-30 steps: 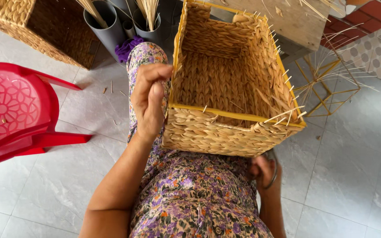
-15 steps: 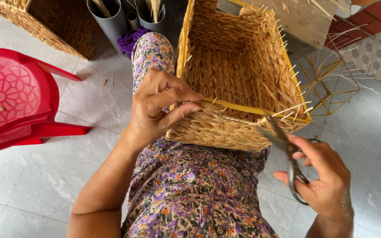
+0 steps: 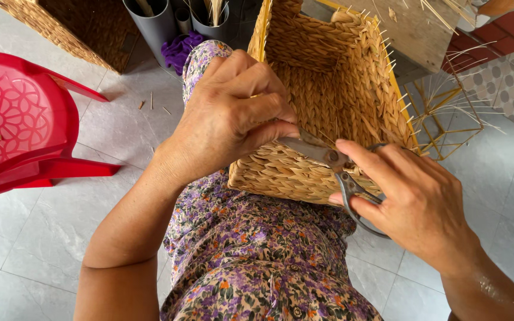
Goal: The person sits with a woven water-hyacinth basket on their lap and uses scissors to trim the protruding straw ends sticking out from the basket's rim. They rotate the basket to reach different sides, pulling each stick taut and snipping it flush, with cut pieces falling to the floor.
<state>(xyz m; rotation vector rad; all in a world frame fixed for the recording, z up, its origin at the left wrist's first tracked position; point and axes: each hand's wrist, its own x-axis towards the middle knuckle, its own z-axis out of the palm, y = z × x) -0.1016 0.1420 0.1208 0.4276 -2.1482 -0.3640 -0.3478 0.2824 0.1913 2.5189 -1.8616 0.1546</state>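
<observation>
Right hand closed on scissors, left hand pinching basket rim

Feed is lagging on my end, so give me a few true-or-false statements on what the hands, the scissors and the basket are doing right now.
1. The right hand holds metal scissors. True.
2. The woven basket stands on the floor. False: it rests on the person's lap, over the flowered dress.
3. The left hand grips the basket's near rim. True.
4. The red plastic chair is to the person's right. False: it is to the left.
5. The scissor blades point away from the basket. False: they reach toward the near rim, by the left fingers.
</observation>
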